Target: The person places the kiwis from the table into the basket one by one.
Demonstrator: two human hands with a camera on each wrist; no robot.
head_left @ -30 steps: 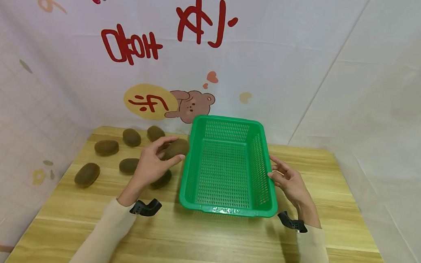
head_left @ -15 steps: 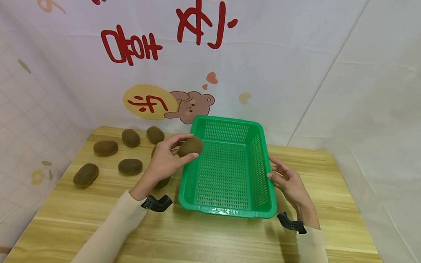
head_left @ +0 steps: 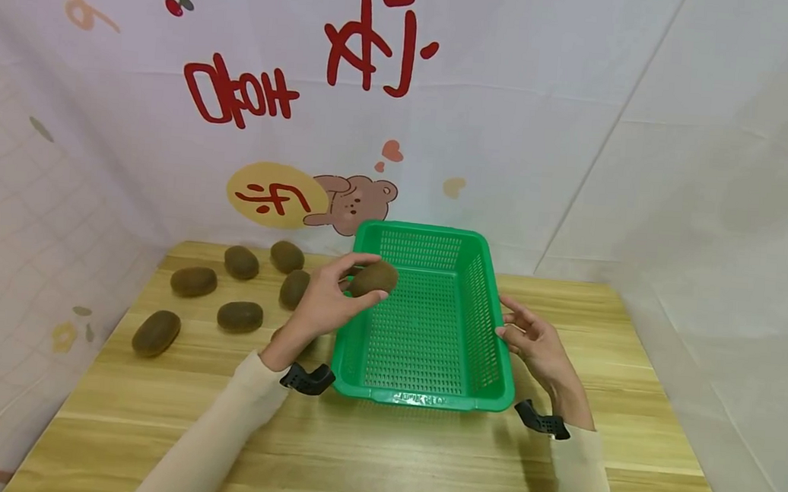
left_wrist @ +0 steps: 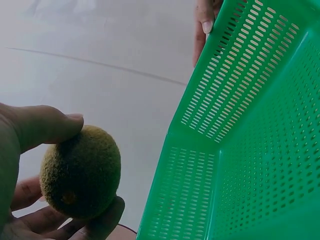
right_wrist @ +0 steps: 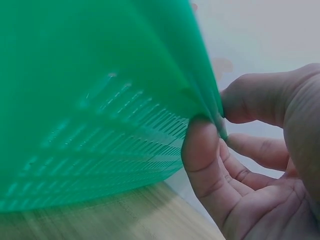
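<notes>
Between the thumb and fingers of my left hand (head_left: 327, 299) is a brown, fuzzy kiwi (head_left: 375, 277), held above the left side of a green plastic basket (head_left: 422, 400). In the left wrist view the thumb presses one side of the kiwi (left_wrist: 82, 170) and the fingertips curl under the other. My right hand (head_left: 543, 353) pinches the basket's right rim; the right wrist view shows thumb and fingers on both sides of that rim (right_wrist: 207, 100). Through its slotted walls and perforated floor, no fruit shows inside the basket.
Several more kiwis lie on the wooden table (head_left: 420, 461) left of the basket, among them a kiwi (head_left: 157, 334) at the far left and a kiwi (head_left: 287, 257) near the back. One is partly hidden under the left wrist. A printed white cloth (head_left: 512, 132) hangs behind.
My left hand has carried the kiwi rightward, from beside the basket's left rim to over its inside. The right hand keeps its pinch on the rim.
</notes>
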